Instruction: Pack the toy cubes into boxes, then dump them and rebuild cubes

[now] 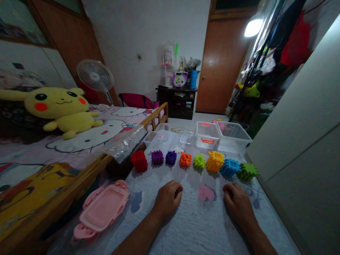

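A row of several toy block cubes lies across a pale blanket (202, 219): red (139, 161), two purple (157, 157), orange (185, 159), lime (199, 161), yellow (215, 161), blue (229, 167) and green (247, 171). My left hand (168, 200) rests on the blanket below the purple cubes, fingers curled under in a loose fist. My right hand (238, 205) rests below the blue cube, fingers also curled in. Neither touches a cube, and nothing shows in either hand.
A pink lid (102, 209) lies at the left by the wooden bed frame (79, 184). Clear plastic boxes (231, 136) stand behind the cubes. A yellow plush toy (61, 108) sits on the bed. A white wall or cabinet (300, 141) runs along the right.
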The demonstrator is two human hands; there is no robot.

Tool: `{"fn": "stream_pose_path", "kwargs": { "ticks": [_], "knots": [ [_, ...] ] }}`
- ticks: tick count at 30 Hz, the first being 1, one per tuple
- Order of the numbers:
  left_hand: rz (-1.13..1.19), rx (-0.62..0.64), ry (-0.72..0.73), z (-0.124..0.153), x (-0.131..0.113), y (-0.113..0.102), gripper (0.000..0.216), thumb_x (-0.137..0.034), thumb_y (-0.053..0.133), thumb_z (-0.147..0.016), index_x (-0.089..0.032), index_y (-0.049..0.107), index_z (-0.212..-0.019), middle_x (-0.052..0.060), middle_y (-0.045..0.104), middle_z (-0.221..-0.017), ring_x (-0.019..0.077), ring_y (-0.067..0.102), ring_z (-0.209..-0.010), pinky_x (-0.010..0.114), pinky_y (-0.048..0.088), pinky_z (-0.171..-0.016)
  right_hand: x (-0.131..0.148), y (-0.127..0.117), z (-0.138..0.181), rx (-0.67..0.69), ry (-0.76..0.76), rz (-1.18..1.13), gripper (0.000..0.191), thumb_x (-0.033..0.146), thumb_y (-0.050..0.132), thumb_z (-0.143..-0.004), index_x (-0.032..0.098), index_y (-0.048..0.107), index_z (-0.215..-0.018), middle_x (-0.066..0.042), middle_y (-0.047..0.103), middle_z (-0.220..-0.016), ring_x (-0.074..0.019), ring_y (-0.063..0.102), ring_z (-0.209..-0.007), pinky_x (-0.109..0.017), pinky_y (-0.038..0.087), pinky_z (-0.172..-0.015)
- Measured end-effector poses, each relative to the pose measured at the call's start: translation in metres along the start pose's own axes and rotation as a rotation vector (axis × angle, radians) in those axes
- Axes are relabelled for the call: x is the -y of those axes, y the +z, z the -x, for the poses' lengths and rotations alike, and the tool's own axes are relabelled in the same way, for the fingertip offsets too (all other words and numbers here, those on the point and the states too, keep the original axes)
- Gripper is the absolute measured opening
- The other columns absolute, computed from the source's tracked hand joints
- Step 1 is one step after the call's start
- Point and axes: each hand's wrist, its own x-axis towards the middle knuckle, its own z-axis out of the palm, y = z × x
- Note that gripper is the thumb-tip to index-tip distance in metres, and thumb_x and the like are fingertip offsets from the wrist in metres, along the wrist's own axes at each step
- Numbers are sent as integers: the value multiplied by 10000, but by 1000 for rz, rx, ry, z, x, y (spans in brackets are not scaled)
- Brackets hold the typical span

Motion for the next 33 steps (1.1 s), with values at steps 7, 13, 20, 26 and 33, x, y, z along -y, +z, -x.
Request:
{"fn": "stream_pose_path", "kwargs": {
  "ticks": [7,13,20,26,33],
  "knots": [
    [-9,2,5,0,-1,0,173,-105,504,-798,-203,647,-812,21,611,-802,171,585,-775,259,397,-693,0,1,2,-13,4,-1,177,205,446,-822,221,621,-797,-66,628,-827,-242,594,-824,-383,452,-800],
    [-24,-1,9,1,0,0,161,-114,510,-803,-203,644,-814,21,614,-802,172,589,-771,258,394,-690,0,1,3,-23,2,9,177,195,453,-814,217,629,-805,-69,639,-835,-246,603,-838,-381,447,-809],
    [-39,0,16,1,0,0,160,-115,505,-811,-198,641,-825,21,608,-805,171,583,-776,261,391,-699,2,0,3,-5,8,22,188,214,444,-826,214,632,-814,-76,641,-853,-250,599,-857,-382,439,-815],
    [-51,-5,19,1,0,1,156,-108,507,-810,-196,635,-807,17,610,-804,164,579,-778,256,396,-706,1,1,4,-6,16,46,206,231,439,-833,214,643,-828,-84,649,-880,-258,597,-869,-392,432,-812],
    [-80,-15,24,0,1,3,170,-108,511,-815,-201,651,-843,13,620,-822,159,582,-785,253,398,-716,-8,5,2,3,-7,66,222,251,437,-821,207,655,-826,-88,650,-859,-262,596,-825,-404,441,-796]
  ]
}}
